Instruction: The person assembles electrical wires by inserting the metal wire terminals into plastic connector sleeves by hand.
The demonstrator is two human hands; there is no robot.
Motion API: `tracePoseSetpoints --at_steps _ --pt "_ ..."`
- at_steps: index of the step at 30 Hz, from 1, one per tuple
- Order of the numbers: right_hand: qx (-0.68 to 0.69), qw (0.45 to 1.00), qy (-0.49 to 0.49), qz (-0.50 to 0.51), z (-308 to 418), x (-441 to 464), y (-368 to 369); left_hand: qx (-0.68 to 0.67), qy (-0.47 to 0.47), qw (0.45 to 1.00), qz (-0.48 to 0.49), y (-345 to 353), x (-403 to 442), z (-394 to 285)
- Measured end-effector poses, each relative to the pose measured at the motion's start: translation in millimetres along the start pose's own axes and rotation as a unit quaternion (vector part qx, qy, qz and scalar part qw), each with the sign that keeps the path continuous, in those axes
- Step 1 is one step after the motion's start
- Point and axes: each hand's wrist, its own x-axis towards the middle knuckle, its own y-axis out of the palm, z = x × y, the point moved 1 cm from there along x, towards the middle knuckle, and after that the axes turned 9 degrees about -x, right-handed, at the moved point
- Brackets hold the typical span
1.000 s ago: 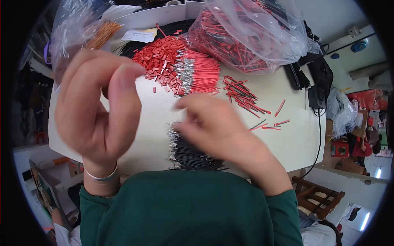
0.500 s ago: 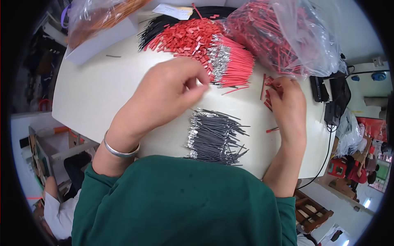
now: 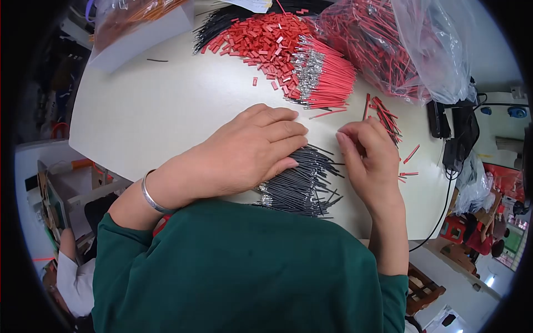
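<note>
My left hand [image 3: 255,147] lies over the upper left part of a pile of black wires [image 3: 294,188] with silvery metal ends. Its fingers are stretched out and cover some of the wires. To the right of the pile is my right hand [image 3: 369,155], with thumb and index finger pinched together near the wire tips. Whatever sits in that pinch, if anything, is too small to make out. Above the hands, red wires [image 3: 336,75] with metal ends lie in a bundle beside a heap of small red plastic housings [image 3: 261,41].
Several short red and black wire pieces [image 3: 388,119] lie right of my right hand. A clear bag [image 3: 383,50] of red wired parts stands at the back right. Black wires [image 3: 214,28] lie behind the housings. A white box [image 3: 144,33] holds bagged orange wires at the back left.
My left hand has come down from beside the red housings onto the black wires. My right hand has moved from the loose red pieces leftward and down to the black pile.
</note>
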Motion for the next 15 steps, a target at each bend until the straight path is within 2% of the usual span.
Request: tracePoseSetpoints --at_steps 9,12,15 --pt "-0.033 0.998 0.025 0.046 6 47 6 0.122 -0.039 0.991 -0.031 -5 11 1" --pt "-0.028 0.998 0.039 0.049 3 48 14 0.093 -0.095 0.989 -0.071 -11 18 1" --pt "-0.032 0.998 0.034 0.042 2 48 17 0.098 -0.106 0.985 -0.090 -12 26 1"
